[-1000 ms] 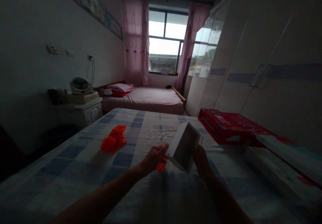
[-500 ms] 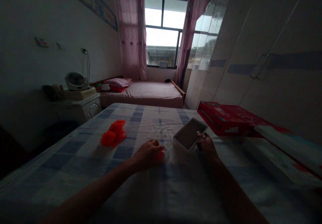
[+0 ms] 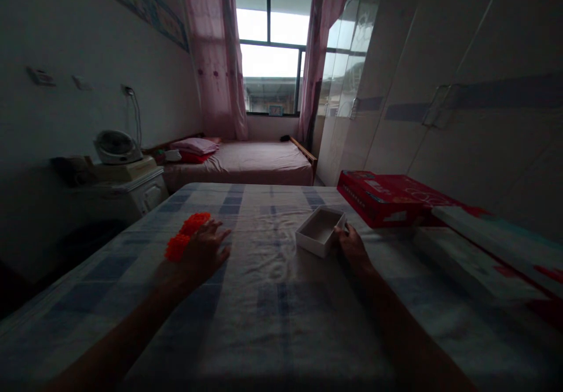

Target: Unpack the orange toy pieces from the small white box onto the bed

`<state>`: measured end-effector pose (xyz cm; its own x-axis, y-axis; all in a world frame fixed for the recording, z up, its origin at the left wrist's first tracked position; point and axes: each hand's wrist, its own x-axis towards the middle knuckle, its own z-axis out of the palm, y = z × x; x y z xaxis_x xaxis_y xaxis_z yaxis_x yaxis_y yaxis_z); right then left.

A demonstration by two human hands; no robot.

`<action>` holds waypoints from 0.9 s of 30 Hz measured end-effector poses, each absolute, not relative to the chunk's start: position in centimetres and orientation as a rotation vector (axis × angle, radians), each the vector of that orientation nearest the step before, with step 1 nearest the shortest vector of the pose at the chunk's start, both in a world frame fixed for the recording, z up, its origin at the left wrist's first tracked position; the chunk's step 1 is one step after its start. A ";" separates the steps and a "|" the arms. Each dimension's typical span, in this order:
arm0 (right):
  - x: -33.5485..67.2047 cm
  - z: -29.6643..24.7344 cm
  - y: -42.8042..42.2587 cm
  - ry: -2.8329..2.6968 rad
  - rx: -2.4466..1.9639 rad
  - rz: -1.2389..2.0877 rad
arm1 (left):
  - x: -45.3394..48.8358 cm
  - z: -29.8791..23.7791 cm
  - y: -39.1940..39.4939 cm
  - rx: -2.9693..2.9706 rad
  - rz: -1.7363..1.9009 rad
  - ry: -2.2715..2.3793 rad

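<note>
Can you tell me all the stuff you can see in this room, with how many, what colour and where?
small open box: one, white, flat on the checked cloth, opening up
orange pile: one bunch, bright orange, on the cloth at left
flat box: one, red, on the cloth at right
long flat boxes: at least two, pale, in front of the red one
checked cloth: one, blue and white, covering the near surface
far bed: one, pink, below the window
curtains: two, pink
fan: one, white, on the side cabinet
left hand: spread over the orange pile
right hand: grip on the small box's near edge
</note>
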<state>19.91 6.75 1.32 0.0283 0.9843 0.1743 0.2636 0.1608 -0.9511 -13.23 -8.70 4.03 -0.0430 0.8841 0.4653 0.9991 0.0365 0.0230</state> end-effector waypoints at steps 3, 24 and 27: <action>19.7 1.5 6.6 -1.461 -1.329 0.937 | -9.9 3.7 -7.6 -2.063 -0.671 -2.007; 22.7 3.8 5.3 -1.512 -1.347 0.490 | 2.2 -1.2 -2.0 -2.607 -1.676 -1.956; 29.0 4.9 4.9 -1.553 -1.441 -0.004 | 1.9 -1.2 -1.9 -2.618 -1.723 -1.981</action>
